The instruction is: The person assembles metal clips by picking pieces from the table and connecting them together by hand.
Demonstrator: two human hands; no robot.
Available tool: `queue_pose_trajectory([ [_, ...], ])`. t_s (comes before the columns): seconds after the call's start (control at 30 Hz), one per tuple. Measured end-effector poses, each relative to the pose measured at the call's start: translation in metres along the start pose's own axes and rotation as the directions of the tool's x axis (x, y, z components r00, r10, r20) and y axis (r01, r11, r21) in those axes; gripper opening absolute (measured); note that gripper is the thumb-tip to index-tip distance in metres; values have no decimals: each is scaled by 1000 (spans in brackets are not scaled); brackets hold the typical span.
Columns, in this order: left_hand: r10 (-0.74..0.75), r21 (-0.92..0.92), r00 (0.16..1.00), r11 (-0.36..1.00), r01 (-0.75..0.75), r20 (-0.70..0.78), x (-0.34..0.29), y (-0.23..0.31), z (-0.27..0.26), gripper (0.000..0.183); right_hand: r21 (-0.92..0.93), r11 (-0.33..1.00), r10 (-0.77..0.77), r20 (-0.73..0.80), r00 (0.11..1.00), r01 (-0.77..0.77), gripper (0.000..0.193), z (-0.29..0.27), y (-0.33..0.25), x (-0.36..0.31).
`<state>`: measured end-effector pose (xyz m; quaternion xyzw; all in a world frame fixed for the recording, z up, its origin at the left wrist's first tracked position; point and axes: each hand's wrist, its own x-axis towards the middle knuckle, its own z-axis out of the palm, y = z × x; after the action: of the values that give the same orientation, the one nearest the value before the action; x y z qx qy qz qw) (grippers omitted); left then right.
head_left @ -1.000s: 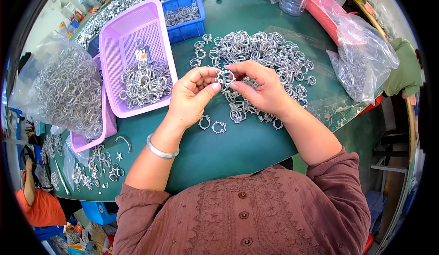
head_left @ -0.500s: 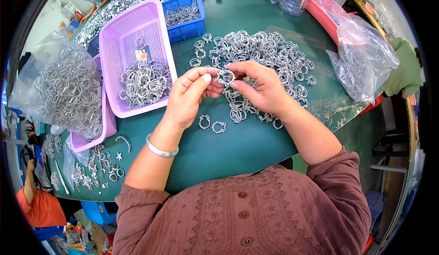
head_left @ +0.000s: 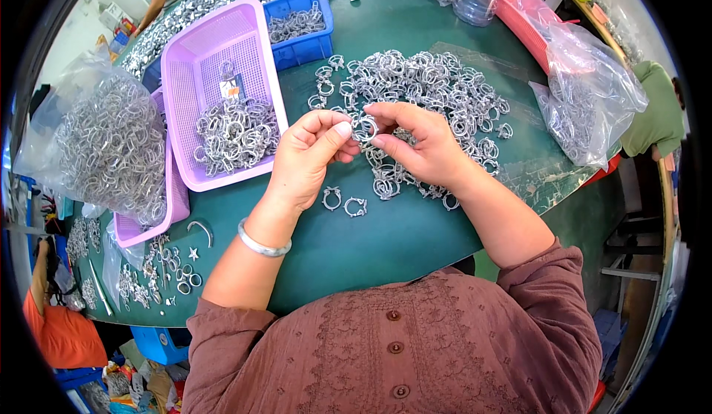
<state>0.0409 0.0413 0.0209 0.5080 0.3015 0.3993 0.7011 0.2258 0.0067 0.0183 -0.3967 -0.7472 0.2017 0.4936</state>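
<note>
A silver metal ring (head_left: 364, 127) is pinched between my two hands above the green table. My left hand (head_left: 311, 147) has its thumb and fingers closed on the ring's left side. Fingertips of my right hand (head_left: 417, 141) grip its right side. Behind and beneath my right hand lies a large heap of similar silver rings (head_left: 415, 80). Two separate rings (head_left: 343, 202) rest on the table nearer to me. To the left, a purple perforated basket (head_left: 185, 80) holds a smaller pile of rings (head_left: 236, 136) with a small tag on top.
A clear bag of metal rings (head_left: 111, 147) bulges at the left. Small metal pieces (head_left: 148, 280) lie below it. Behind stands a blue bin (head_left: 304, 47); a red basket (head_left: 523, 24) and another plastic bag (head_left: 586, 110) are at the right. Other people sit around the table.
The ring has shifted and turned slightly in my fingers; my left thumb has moved a little right along it. At the left edge, the person in orange has raised an arm.
</note>
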Motion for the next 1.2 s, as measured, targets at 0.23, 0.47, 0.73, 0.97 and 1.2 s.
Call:
queue_pose_trajectory([
  [0.23,26,-18,999,999,-27,-19,0,0,0,11,4,1000,26,-8,1000,-26,24,-1,1,0],
  [0.47,30,-19,999,999,-30,-20,0,-1,2,11,4,1000,28,2,1000,-28,22,-2,3,-1],
  [0.73,107,-28,994,994,-107,0,-1,-2,3,17,-18,1000,15,-11,1000,-15,19,-3,-1,0],
  [0.97,222,3,973,975,-223,62,-1,-3,6,41,28,999,29,-37,999,-28,21,-4,-2,0],
  [1.2,287,86,955,952,-294,79,-1,-5,6,48,101,994,40,-9,999,-39,26,-4,-2,1],
])
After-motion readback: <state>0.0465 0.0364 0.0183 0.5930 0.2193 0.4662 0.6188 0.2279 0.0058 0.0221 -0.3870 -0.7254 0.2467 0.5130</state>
